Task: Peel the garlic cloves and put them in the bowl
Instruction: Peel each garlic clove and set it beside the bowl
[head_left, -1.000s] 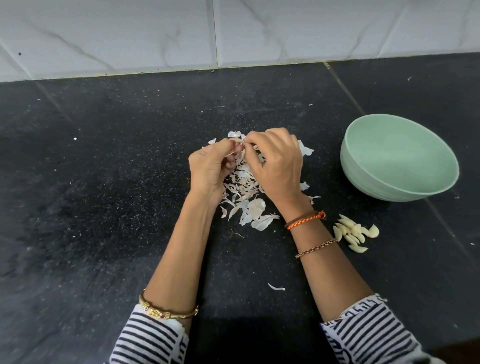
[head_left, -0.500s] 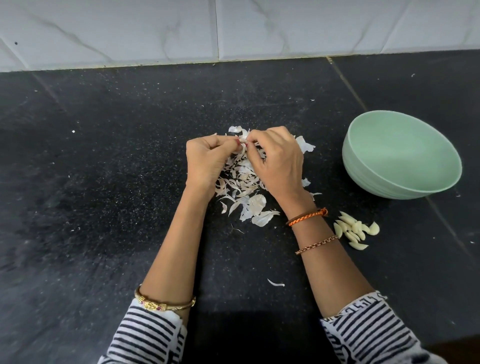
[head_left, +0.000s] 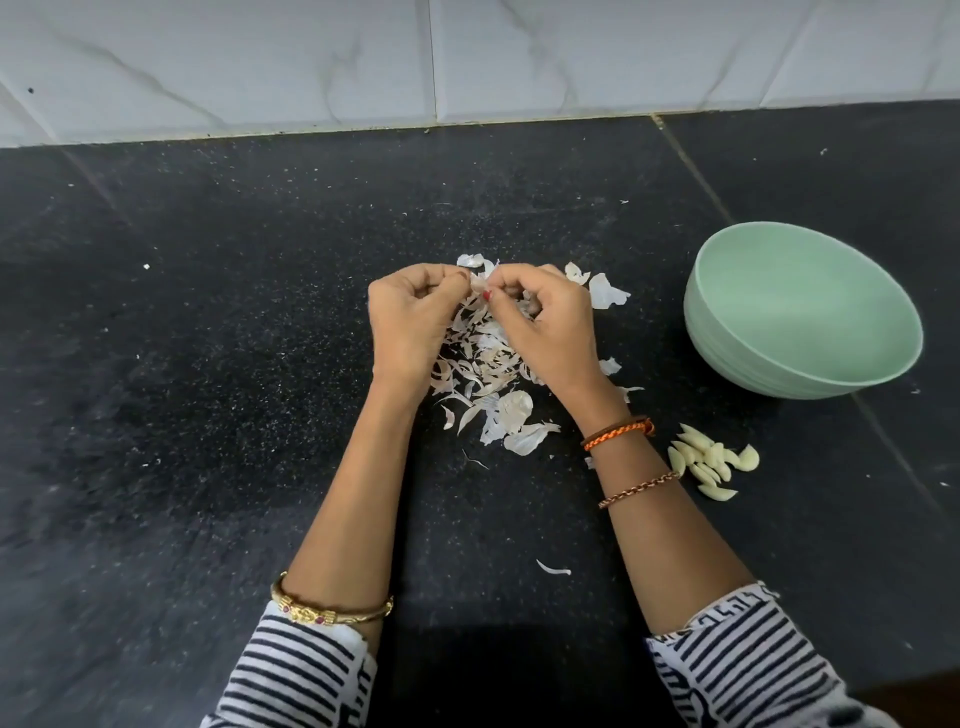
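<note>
My left hand and my right hand meet fingertip to fingertip above a heap of papery garlic skins. Together they pinch one small garlic clove, mostly hidden by the fingers. A pile of several peeled cloves lies on the counter beside my right wrist. The pale green bowl stands to the right, tilted toward me, and nothing shows inside it.
Everything rests on a black speckled stone counter. A white tiled wall closes the back. Loose skin scraps lie around, one between my forearms.
The hands have stayed together over the skins, with the fingers shifting slightly on the clove. The view has tilted a little.
</note>
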